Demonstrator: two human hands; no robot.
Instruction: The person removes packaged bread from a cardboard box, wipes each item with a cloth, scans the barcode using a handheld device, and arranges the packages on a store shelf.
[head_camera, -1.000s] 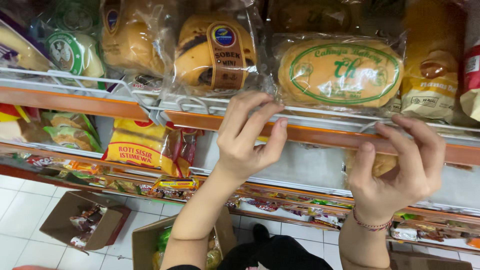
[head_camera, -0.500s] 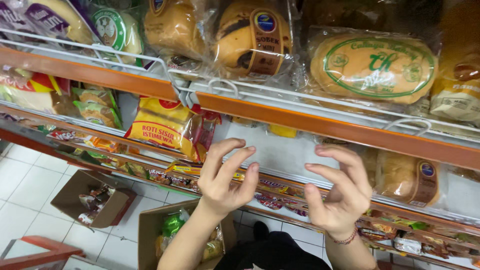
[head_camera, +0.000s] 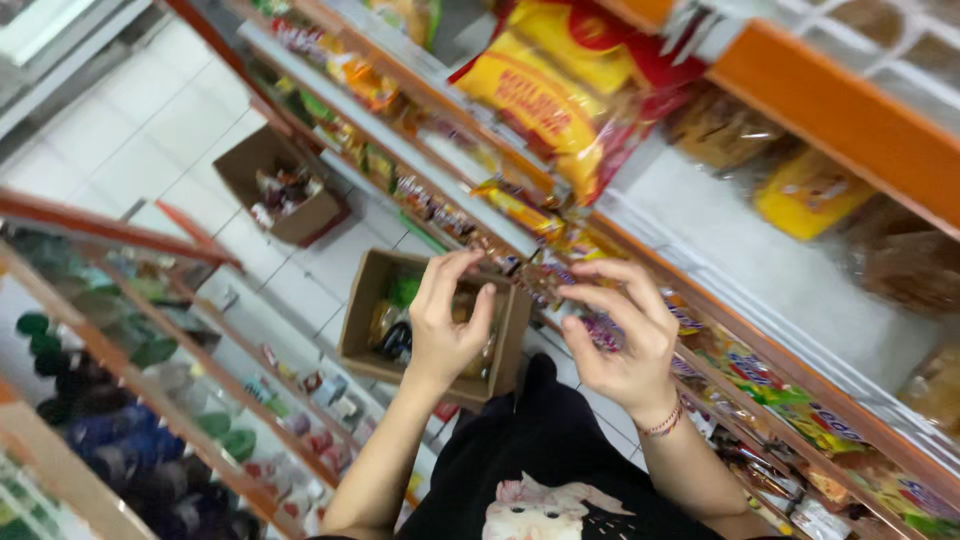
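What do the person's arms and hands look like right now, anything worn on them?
Both forearms are bare, with no sleeves reaching them and no gloves. The left hand shows no rings or bands that I can make out. The right hand has a thin beaded bracelet, reddish with darker beads, at the wrist. Below the arms, a black top with a pale cartoon print shows.

An open brown cardboard box (head_camera: 505, 335) sits on the white tiled floor, holding assorted packaged snacks, green and dark.
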